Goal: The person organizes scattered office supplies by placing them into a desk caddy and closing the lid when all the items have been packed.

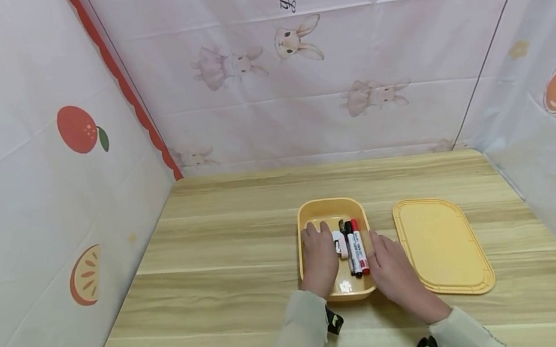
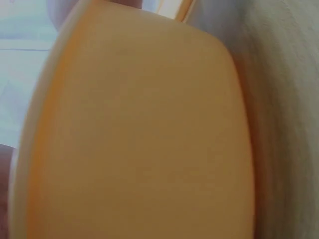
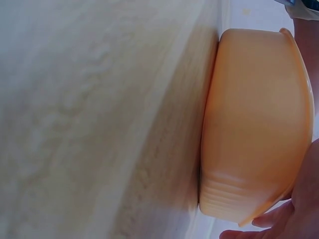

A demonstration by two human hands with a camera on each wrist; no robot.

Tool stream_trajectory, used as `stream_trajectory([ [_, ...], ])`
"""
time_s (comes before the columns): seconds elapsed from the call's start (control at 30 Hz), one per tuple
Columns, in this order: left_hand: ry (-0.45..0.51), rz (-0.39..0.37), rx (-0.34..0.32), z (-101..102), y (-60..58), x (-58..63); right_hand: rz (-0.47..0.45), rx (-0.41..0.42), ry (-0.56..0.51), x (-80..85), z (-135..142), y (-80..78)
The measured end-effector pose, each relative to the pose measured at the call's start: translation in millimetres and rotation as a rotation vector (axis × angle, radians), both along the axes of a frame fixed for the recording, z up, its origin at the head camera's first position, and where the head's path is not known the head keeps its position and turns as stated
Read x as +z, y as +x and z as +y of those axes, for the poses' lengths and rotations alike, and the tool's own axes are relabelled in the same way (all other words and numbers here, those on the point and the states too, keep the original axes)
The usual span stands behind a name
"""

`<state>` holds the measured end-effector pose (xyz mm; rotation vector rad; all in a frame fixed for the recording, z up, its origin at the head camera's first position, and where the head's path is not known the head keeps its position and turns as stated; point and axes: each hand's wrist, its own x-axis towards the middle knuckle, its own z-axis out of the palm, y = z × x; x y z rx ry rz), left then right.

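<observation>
A yellow plastic box (image 1: pixel 329 205) stands uncovered on the table. In it, along the right side, lie a red marker (image 1: pixel 360 248), a black marker (image 1: pixel 353 249) and a slim dark pen (image 1: pixel 343 227). Beside them is a small white and pink item (image 1: pixel 341 243) with a dark, shiny part. My left hand (image 1: pixel 320 258) reaches over the left part of the box; what lies under its palm is hidden. At the right rim, the fingers of my right hand (image 1: pixel 394 270) touch the box. The left wrist view shows the box's outer wall (image 2: pixel 149 124); the right wrist view shows another side (image 3: pixel 254 119).
A flat yellow lid (image 1: pixel 442 244) lies on the table to the right of the box. The wood-grain table (image 1: pixel 208 281) extends to both sides. Printed cloth hangings (image 1: pixel 260 128) enclose it at the back, left and right.
</observation>
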<state>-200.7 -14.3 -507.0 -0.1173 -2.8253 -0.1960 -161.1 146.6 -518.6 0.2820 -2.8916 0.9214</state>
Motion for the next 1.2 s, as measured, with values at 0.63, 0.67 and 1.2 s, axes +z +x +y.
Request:
stream_trajectory([
  [0.63,0.242,-0.045,-0.097,27,20.8,37.5,0.064,-0.026,0.070,13.2,8,-4.9],
  [0.67,0.265,-0.029,-0.106,31,22.5,38.2,0.059,-0.027,0.071,15.4,10,-5.1],
  [1.2,0.473,-0.026,-0.341,111,48.4,34.6,0.000,-0.139,0.088,33.5,92,-16.7],
])
